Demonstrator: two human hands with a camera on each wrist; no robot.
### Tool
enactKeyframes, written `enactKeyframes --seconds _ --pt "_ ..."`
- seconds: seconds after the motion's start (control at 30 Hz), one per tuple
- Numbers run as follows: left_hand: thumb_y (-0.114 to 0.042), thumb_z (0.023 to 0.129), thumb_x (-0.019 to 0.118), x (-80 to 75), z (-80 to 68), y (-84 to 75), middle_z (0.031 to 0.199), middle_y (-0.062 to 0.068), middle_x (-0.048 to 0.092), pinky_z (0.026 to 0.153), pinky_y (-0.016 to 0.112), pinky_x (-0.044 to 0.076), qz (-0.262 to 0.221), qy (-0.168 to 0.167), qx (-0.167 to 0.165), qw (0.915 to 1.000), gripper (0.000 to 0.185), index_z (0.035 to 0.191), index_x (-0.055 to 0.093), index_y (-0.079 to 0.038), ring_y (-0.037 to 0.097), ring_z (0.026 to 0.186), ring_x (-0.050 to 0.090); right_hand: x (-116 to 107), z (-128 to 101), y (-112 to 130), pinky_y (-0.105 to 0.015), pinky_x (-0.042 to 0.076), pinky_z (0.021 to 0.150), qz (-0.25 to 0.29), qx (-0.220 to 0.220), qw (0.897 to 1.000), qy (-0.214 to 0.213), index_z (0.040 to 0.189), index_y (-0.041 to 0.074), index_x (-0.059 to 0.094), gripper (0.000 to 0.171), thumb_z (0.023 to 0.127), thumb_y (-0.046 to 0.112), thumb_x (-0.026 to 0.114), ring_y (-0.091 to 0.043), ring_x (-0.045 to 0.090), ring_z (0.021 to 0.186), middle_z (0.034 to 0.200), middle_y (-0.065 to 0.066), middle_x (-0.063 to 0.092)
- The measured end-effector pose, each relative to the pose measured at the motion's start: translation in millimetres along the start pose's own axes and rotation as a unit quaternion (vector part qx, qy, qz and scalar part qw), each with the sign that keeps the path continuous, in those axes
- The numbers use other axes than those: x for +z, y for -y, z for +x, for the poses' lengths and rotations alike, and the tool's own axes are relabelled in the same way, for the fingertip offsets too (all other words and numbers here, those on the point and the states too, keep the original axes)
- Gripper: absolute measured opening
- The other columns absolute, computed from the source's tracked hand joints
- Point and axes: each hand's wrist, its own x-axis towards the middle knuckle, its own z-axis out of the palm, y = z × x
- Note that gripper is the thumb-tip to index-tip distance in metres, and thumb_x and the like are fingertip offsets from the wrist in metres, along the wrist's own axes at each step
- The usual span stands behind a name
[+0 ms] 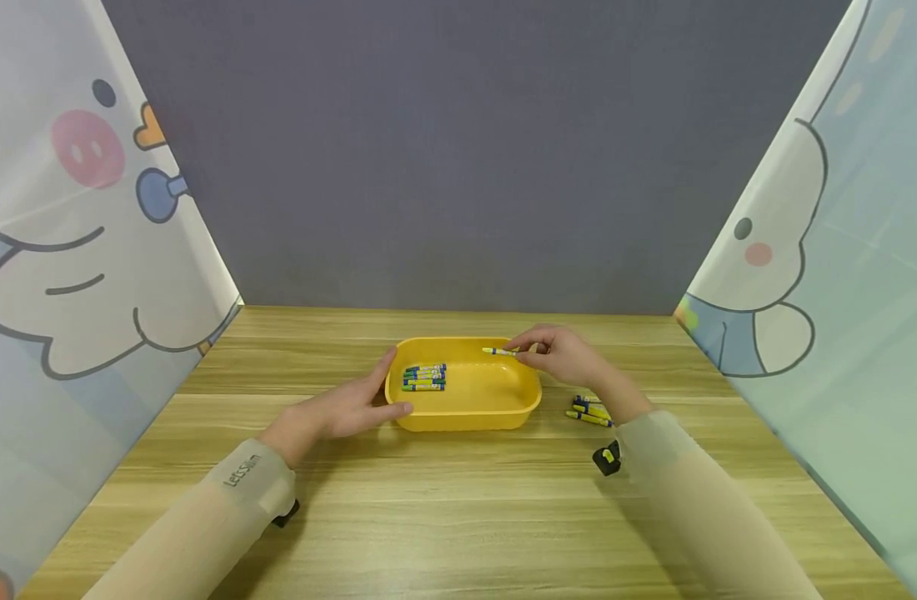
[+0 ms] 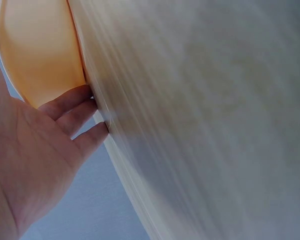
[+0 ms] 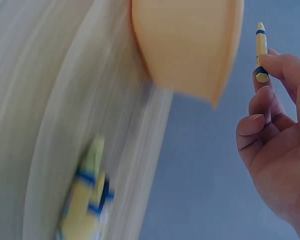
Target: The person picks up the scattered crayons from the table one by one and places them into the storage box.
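A yellow plastic basket [image 1: 462,422] with low walls stands on the table. Several crayons [image 1: 424,379] in yellow-green and blue wrappers lie side by side at its left end. My left hand [image 1: 344,411] rests against that end, thumb on the front rim; the left wrist view shows fairly straight fingers [image 2: 72,102] touching the outer wall near the tabletop. Over the basket's back right part, my right hand [image 1: 567,357] pinches a yellow crayon [image 3: 261,50] between thumb and fingers, its tip pointing left in the head view.
More crayons [image 1: 590,414] lie in a loose pile on the wooden table [image 1: 458,517], right of the basket and partly behind my right forearm. A dark grey panel [image 1: 458,167] rises at the back. Cartoon-printed cloth [image 1: 856,317] hangs at both sides.
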Motion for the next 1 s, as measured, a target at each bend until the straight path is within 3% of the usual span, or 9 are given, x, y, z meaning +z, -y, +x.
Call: enactKeyframes --seconds 0.17,0.4,0.63,0.83,1.0 --pt "-0.078 0.103 0.054 -0.4 -0.3 -0.4 0.178 0.023 0.033 0.130 0.062 0.035 0.004 -0.002 -0.002 1.0000 0.116 0.177 -0.014 -0.020 0.040 0.158 0.045 25.3 12.4 17.1 -0.028 0.042 0.065 0.009 -0.024 0.999 0.031 0.128 0.023 0.083 0.023 0.108 0.019 0.072 -0.017 0.045 0.071 0.118 -0.005 0.071" --pt "-0.077 0.104 0.054 -0.6 -1.8 -1.2 0.178 0.023 0.032 0.129 0.062 0.036 0.010 -0.004 -0.001 0.9999 0.115 0.177 -0.014 -0.020 0.041 0.157 0.046 55.8 28.2 31.5 -0.029 0.044 0.072 -0.003 -0.062 0.996 0.056 0.130 0.020 0.082 0.025 0.108 0.019 0.072 -0.019 0.049 0.080 0.121 -0.002 0.076" --pt "-0.077 0.104 0.052 -1.8 -2.5 -3.0 0.177 0.024 0.033 0.128 0.063 0.037 0.011 0.000 0.001 0.9999 0.114 0.177 -0.014 -0.020 0.042 0.156 0.047 78.0 42.9 43.0 -0.026 0.044 0.067 -0.012 -0.055 0.996 0.065 0.129 0.024 0.083 0.024 0.108 0.020 0.072 -0.013 0.048 0.071 0.125 0.005 0.080" --pt "-0.077 0.104 0.052 -2.3 -2.6 -2.6 0.178 0.024 0.032 0.129 0.063 0.036 0.011 0.000 0.001 0.9999 0.114 0.177 -0.014 -0.020 0.043 0.158 0.045 95.8 54.3 52.0 -0.028 0.049 0.074 0.011 -0.041 0.997 0.068 0.126 0.024 0.083 0.023 0.108 0.019 0.071 -0.012 0.056 0.083 0.124 0.007 0.080" --pt "-0.076 0.105 0.053 -1.7 -2.2 -2.3 0.178 0.023 0.031 0.129 0.062 0.037 0.016 -0.002 0.002 0.9999 0.113 0.177 -0.013 -0.020 0.043 0.157 0.046 110.7 60.8 57.0 -0.026 0.047 0.069 0.026 -0.047 0.996 0.065 0.124 0.021 0.084 0.023 0.106 0.015 0.071 -0.012 0.055 0.076 0.112 0.004 0.081"
